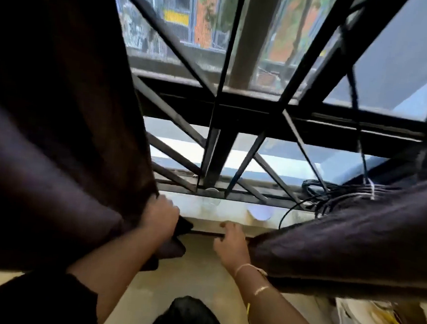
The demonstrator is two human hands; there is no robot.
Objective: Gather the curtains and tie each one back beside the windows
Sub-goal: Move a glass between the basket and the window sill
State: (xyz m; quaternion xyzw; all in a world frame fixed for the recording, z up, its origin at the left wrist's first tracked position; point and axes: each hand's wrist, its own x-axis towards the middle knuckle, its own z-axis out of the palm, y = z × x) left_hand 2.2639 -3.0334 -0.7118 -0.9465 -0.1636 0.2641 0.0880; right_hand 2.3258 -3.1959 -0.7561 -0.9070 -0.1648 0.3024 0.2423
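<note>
Dark curtain (63, 137) bunched in left hand (161, 215) to clear window (240, 61); right hand (230, 242) pinching thin strap (204, 234) (taut between hands), ready for tying.

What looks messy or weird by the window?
A tangle of black cables sits heaped on the right end of the window sill, bunched with a white tie, one strand trailing down over the edge. Loose papers also lie scattered on the floor below.

Lived-in room: barred window (236, 112), dark curtains (57, 124) (cables (332, 194) on sill)
</note>
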